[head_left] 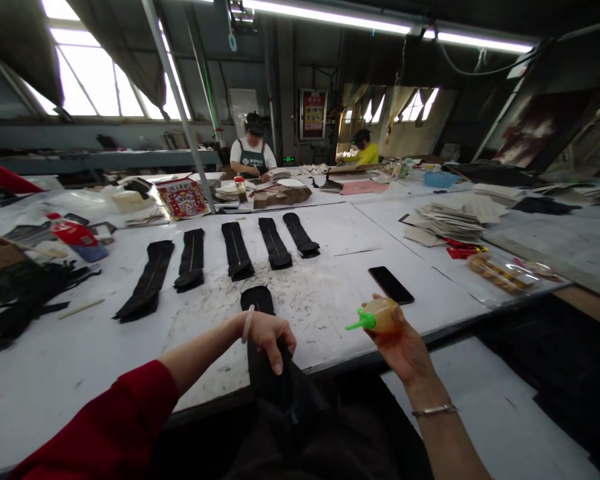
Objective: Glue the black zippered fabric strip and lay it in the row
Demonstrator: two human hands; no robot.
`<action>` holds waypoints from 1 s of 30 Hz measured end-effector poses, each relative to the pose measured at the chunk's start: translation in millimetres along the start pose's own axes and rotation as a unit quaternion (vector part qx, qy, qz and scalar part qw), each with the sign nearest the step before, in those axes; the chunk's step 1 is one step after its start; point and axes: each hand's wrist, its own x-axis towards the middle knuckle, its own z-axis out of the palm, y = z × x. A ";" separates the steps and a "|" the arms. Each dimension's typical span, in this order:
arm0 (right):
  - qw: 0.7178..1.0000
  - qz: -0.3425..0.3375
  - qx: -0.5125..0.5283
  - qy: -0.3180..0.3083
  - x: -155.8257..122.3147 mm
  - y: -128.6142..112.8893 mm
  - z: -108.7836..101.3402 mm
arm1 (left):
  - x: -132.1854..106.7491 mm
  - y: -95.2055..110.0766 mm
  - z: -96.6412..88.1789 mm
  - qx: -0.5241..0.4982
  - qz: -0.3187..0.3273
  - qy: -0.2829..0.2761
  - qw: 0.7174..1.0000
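At the lower centre of the frame, the left hand pinches a black fabric strip draped over the table edge; right of it, the right hand grips a glue bottle, seemingly mid-gluing. Next calls for aiming the nozzle. Farther up, five strips lie in a row.

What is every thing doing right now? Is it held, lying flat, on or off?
Left hand: pinching the black fabric strip.
Long black fabric strip: hanging over the table edge, held.
Right hand: gripping the bottle.
Small yellow squeeze bottle with green nozzle: held sideways, nozzle pointing left.
Black flat phone: lying flat, screen dark.
Five black fabric strips in a row: lying flat, untouched.
White worktable: smeared and scuffed.
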 end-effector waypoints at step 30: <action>0.922 -0.034 -0.314 -0.225 5.3 19.1 100.7 | 4.7 7.6 -10.3 -0.013 0.043 -0.088 0.995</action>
